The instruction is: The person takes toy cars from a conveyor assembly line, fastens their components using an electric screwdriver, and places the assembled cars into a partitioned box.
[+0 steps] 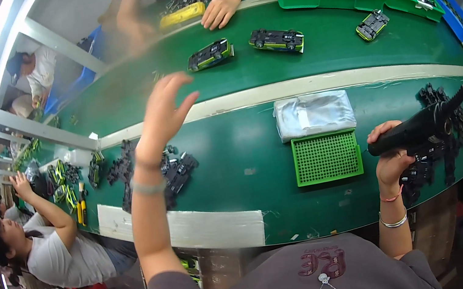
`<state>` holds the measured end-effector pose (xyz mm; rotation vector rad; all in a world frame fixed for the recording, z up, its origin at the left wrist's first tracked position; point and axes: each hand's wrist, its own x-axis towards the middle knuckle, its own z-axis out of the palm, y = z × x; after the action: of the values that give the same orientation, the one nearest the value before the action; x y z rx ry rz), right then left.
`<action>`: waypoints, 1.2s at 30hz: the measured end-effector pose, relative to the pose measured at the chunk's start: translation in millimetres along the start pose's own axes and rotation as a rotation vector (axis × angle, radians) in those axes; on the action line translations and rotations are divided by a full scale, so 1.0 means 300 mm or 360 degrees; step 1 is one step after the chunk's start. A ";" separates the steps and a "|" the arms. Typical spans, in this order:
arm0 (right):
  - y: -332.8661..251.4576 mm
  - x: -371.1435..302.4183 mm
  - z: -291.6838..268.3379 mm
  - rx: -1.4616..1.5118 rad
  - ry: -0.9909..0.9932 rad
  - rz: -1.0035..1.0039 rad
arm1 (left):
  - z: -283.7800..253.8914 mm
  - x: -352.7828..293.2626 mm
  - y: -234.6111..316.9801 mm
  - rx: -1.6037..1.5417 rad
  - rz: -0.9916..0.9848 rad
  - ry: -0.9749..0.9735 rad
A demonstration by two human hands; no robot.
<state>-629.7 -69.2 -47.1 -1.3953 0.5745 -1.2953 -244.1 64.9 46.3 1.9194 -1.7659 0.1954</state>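
Observation:
My left hand (166, 109) is raised over the strip between the near bench and the green belt, fingers apart, holding nothing. Close beyond it, a toy car (210, 55) lies wheels up on the belt, with a second upturned car (277, 41) beside it and a third (373, 25) further right. In my right hand (391, 156) is a black corded electric screwdriver (406, 133), held sideways; its tip is hard to make out. Black car chassis parts (424, 166) are heaped beside and below that hand. More black chassis (180, 175) lie by my left forearm.
A green perforated tray (361, 160) and a plastic-wrapped packet (314, 114) sit mid-bench. Green bins (305, 2) of black parts stand at the far right. Across the belt, a person's hand (220, 11) rests near a yellow block (182, 15). Yellow-handled tools (81, 208) lie left.

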 end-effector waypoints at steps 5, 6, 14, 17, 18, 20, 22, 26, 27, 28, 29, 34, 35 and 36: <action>-0.004 0.009 -0.001 0.0053 0.0007 0.0010 | 0.236 0.252 -0.237 0.0080 -0.0028 -0.0212; -0.005 0.008 -0.001 0.0064 0.0003 0.0024 | 0.259 0.280 -0.258 0.0105 -0.0103 -0.0311; 0.006 -0.006 0.000 0.0080 0.0017 0.0030 | 0.381 0.251 -0.344 0.0029 -0.0118 -0.0209; 0.002 -0.007 0.005 0.0079 0.0032 0.0063 | 0.414 0.219 -0.298 -0.0096 -0.0301 0.0014; 0.004 -0.006 0.007 0.0096 0.0036 0.0077 | 0.419 0.210 -0.283 -0.0109 -0.0295 -0.0003; 0.010 -0.004 0.006 0.0118 0.0033 0.0089 | 0.415 0.192 -0.255 -0.0052 -0.0297 0.0218; 0.013 0.001 -0.003 0.0123 0.0034 0.0118 | 0.402 0.189 -0.184 -0.0219 -0.0230 0.0285; 0.007 0.007 0.004 0.0037 0.0039 0.0110 | 0.341 0.157 0.138 -0.0577 0.0127 0.0094; 0.006 0.008 0.008 0.0031 0.0035 0.0098 | 0.325 0.141 0.220 -0.0566 0.0186 -0.0007; 0.009 0.011 0.009 0.0022 0.0031 0.0079 | 0.328 0.125 0.289 -0.0634 0.0185 -0.0111; 0.004 0.012 0.010 0.0020 0.0017 0.0081 | 0.334 0.104 0.333 -0.0589 0.0219 -0.0169; 0.004 0.007 0.006 0.0020 0.0068 0.0077 | 0.415 0.064 0.399 -0.0442 0.0369 -0.0256; 0.001 0.006 0.004 0.0026 0.0047 0.0082 | 0.423 0.059 0.403 -0.0473 0.0356 -0.0275; -0.001 0.006 0.002 0.0032 0.0027 0.0087 | 0.429 0.055 0.405 -0.0503 0.0343 -0.0294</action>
<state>-628.8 -70.5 -46.0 -1.3443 0.6058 -1.2669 -389.0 -11.1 -23.0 1.5646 -1.9881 -0.1829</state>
